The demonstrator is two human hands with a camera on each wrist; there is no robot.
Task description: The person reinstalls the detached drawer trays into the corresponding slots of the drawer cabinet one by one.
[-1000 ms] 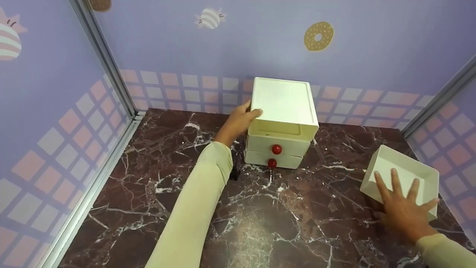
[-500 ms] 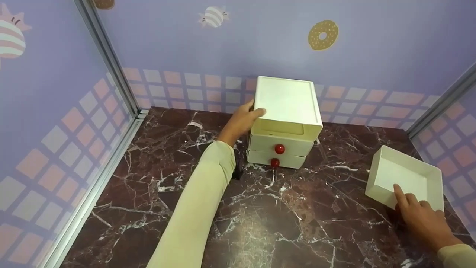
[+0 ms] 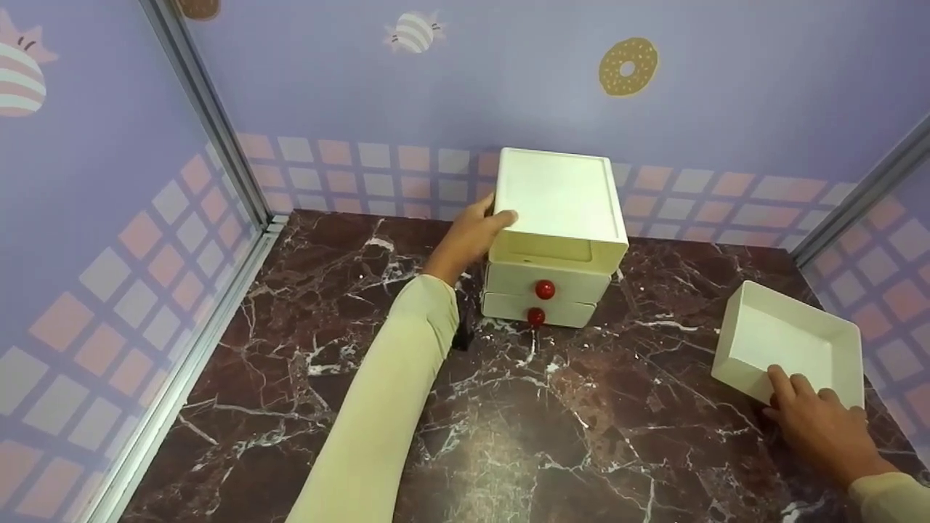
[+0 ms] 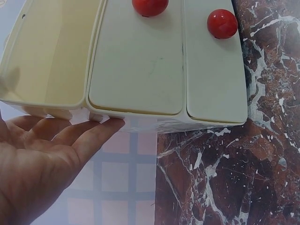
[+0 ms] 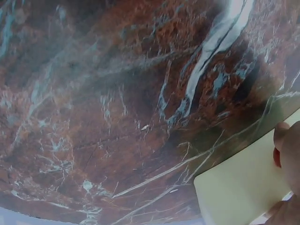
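Note:
A small white drawer cabinet stands against the back wall. Its top slot is hollow, and the two drawers below it are closed, each with a red knob. My left hand steadies the cabinet's upper left, thumb on the top edge and fingers laid along the side. At the far right, a loose white drawer sits on the table, nothing visible inside. My right hand grips its near wall, fingers over the rim. In the right wrist view, part of a red knob shows beside the thumb.
The tabletop is dark red marble with white veins. Patterned purple panels enclose it at the back and both sides. A dark object sits left of the cabinet, partly behind the left sleeve.
My right hand, spread over the loose drawer a second ago, has moved to its near wall; its extended index finger has since come down over the rim. My left hand stays on the cabinet.

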